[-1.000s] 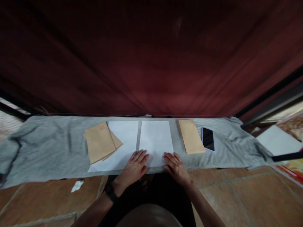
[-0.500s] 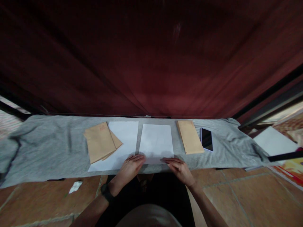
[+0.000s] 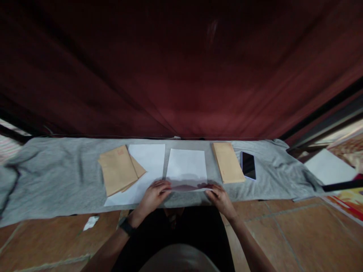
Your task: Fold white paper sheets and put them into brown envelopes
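A white sheet of paper [image 3: 187,164] lies in front of me, its near edge lifted and curling up toward me. My left hand [image 3: 155,193] pinches the left corner of that edge, and my right hand [image 3: 219,196] pinches the right corner. To the left, more white paper [image 3: 150,160] lies partly under several brown envelopes [image 3: 117,170]. On the right is a stack of brown envelopes [image 3: 228,162], close to my right hand. A dark watch [image 3: 127,227] sits on my left wrist.
A phone [image 3: 248,165] lies right of the envelope stack. Grey cloth [image 3: 65,170] covers the long narrow surface. A dark red curtain-like sheet [image 3: 181,75] hangs behind it. Crumpled white paper [image 3: 91,223] is on the tiled floor [image 3: 255,230]. Flat white board-like material [image 3: 330,168] stands at far right.
Both hands have taken hold of the near corners of the white sheet and raised its near edge off the cloth. Envelopes and phone stay in place.
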Demonstrator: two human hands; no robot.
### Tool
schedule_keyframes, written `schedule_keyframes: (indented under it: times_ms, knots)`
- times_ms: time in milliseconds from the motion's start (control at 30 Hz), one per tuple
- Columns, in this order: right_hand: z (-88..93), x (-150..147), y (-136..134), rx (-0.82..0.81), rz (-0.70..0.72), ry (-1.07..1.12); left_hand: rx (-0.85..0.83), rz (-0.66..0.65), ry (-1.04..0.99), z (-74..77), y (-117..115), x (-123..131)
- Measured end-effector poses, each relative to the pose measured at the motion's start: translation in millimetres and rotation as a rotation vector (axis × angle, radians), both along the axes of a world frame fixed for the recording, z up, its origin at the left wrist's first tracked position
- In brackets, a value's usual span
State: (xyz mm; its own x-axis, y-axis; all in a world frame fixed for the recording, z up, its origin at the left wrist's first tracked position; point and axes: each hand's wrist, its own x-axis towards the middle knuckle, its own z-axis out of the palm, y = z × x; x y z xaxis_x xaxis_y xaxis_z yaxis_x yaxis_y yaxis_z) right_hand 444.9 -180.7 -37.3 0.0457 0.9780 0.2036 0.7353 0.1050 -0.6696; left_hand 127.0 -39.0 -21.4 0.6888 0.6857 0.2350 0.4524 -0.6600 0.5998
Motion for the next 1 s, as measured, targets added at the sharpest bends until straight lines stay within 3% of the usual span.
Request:
schedule_keyframes:
  times_ms: [233, 367, 567, 800, 1000]
  knots:
    - [2.1, -7.2, 19.2, -0.082, -0.226, 0.059, -0.281, 0.276, -0.085, 1.7, 10.4, 16.6]
    - [8.2, -10.8, 34.7, -0.185, -0.329, -0.018, -0.318, 0.362, -0.105, 3.5, 16.8, 27.3]
    - [11.6, -13.8, 54.3, -0.305, -0.423, -0.19, -0.278, 0.473, 0.123, 10.5, 35.0, 43.7]
    - [16.3, -16.4, 74.9, -0.387, -0.498, -0.299, -0.255, 0.513, 0.507, 33.8, 55.2, 64.3]
    - [15.3, -19.1, 88.7, -0.417, -0.538, -0.401, -0.178, 0.539, 0.639, 34.6, 56.3, 75.2]
